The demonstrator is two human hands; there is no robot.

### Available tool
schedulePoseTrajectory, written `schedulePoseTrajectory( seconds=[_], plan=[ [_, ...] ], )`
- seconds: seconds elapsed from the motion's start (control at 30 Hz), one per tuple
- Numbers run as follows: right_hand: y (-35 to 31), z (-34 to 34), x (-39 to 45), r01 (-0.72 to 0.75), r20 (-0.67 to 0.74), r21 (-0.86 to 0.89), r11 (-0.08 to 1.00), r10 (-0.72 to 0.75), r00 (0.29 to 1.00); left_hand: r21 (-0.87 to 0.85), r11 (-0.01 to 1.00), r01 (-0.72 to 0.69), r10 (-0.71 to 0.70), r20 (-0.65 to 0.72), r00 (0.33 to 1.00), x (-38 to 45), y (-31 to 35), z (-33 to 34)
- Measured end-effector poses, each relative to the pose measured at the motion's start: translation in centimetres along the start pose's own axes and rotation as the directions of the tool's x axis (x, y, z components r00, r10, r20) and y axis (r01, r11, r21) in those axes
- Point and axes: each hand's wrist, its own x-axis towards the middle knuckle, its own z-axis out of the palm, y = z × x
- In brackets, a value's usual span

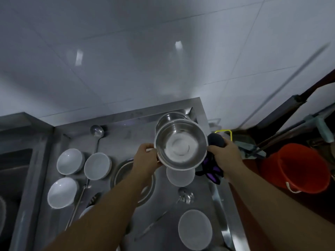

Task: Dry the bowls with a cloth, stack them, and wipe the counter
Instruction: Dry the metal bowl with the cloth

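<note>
Three bowls (70,161) sit left of the ladle (97,132); a bucket (297,169) stands right of the counter (130,136).

A shiny steel bowl (180,144) hangs upright above the counter's (126,138) far right corner. A dark purple-trimmed cloth (211,166) touches its right rim. White bowls (69,161) sit upright near the counter's left edge.

Glossy white wall tiles (145,60) reflect dim light patches above a stainless steel counter. An orange bucket (297,169) (white handle) stands on the floor, right.
</note>
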Motion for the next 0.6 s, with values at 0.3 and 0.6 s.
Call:
schedulePoseTrajectory(
  seconds=[0.3,0.6],
  plan=[
    [-0.6,4.9,8.9,0.003,-0.066,-0.184,0.983,-0.015,0.998,0.233,0.969,-0.083,0.096,-0.043,0.994,10.0,2.0,1.2],
    [0.7,8.1,13.1,-0.006,-0.131,-0.314,0.949,-0.037,0.991,0.451,0.883,-0.133,0.189,-0.082,0.978,15.7,1.3,1.8]
  ],
)
